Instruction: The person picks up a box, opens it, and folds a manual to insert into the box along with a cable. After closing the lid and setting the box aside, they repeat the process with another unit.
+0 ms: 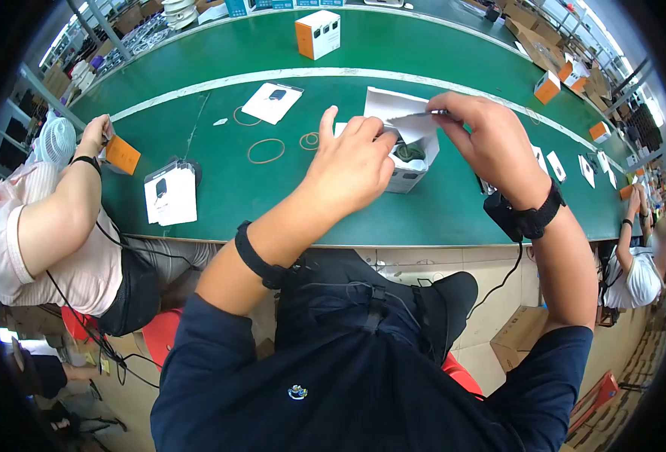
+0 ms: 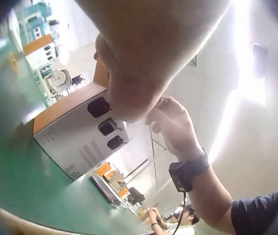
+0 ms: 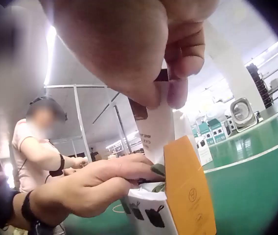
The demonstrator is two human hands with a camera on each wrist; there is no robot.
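Observation:
A white and orange box (image 1: 406, 181) stands on the green table with its top open, dark green contents (image 1: 409, 152) showing inside. My left hand (image 1: 352, 166) lies along the box's left side. In the right wrist view that hand's fairly straight fingers (image 3: 124, 169) reach over the opening, right at the green contents. Above the box my right hand (image 1: 491, 139) pinches a thin printed card (image 3: 156, 129) between thumb and fingers. The card hangs down by the raised white flap (image 1: 385, 102). Pictures of small dark devices show on the box's side (image 2: 80, 132).
On the table to the left lie a stack of printed cards (image 1: 171, 196), another card pile (image 1: 272, 102) and rubber bands (image 1: 266, 151). A closed box (image 1: 318, 35) stands further back. At left a person (image 1: 62, 218) holds an orange box (image 1: 123, 156); another person (image 1: 638, 264) sits at right.

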